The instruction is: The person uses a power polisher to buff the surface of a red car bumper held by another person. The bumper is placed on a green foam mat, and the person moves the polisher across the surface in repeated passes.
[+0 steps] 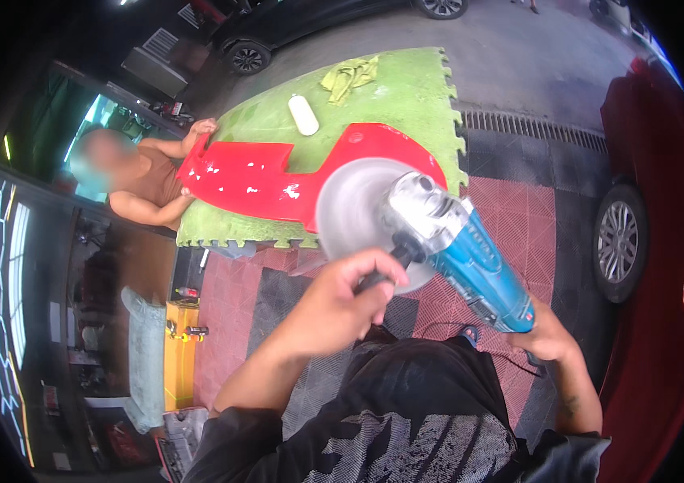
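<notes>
My left hand (pixel 348 296) grips the black side handle of a teal Makita angle grinder or polisher (pixel 481 265). Around its rear end my right hand (pixel 544 338) is closed. The tool's wide, pale round pad (pixel 357 205) looks blurred and overlaps the near right part of a glossy red panel (pixel 245 181); whether it touches cannot be told. White spots dot the panel, which lies on a green foam mat (pixel 378 108) with interlocking edges. Another person's hands (pixel 200 128) hold the panel's far left end.
A white bottle (pixel 304 115) and a crumpled yellow-green cloth (pixel 349 78) lie on the mat. Close on the right stands a red car (pixel 668 241). A yellow cabinet (pixel 180 356) is at the left, a dark car (pixel 318 24) at the back. A cord runs by my feet.
</notes>
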A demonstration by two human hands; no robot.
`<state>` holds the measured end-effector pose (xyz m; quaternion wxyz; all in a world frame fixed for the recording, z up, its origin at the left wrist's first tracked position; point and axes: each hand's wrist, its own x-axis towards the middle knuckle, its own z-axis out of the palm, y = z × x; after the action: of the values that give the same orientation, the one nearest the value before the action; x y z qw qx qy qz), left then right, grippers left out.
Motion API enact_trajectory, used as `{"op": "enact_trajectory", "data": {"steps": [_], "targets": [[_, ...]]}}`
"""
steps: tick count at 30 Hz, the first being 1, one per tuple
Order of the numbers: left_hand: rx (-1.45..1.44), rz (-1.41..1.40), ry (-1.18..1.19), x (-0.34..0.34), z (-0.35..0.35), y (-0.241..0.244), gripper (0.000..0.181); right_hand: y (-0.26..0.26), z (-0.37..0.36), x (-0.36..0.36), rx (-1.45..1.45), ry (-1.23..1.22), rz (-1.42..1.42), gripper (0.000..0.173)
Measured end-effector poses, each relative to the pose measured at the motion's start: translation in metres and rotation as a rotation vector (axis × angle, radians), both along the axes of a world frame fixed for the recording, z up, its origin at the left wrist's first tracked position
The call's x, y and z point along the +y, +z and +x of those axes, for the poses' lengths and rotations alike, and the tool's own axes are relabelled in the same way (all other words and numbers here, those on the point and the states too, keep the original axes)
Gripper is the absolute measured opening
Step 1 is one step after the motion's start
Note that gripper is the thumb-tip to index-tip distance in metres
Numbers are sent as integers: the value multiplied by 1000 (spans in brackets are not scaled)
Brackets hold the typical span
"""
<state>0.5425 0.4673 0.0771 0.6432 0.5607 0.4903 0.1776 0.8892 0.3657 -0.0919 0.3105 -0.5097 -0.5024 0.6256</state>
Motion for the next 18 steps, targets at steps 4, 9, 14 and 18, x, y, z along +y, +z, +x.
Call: {"op": "enact_trajectory", "data": {"steps": [4, 9, 14, 18], "targets": [[-325, -26, 15, 44, -55, -12, 15, 71, -33, 9, -15, -29, -72, 78], [-507, -127, -115, 80, -128, -2, 16, 136, -98, 8, -43, -128, -165, 75], [-671, -222, -226, 138, -218, 2, 17, 207, -199, 34, -188, -169, -262, 72], [-680, -260, -226, 171, -273, -16, 15, 239, -282, 45, -339, -267, -343, 68]]}}
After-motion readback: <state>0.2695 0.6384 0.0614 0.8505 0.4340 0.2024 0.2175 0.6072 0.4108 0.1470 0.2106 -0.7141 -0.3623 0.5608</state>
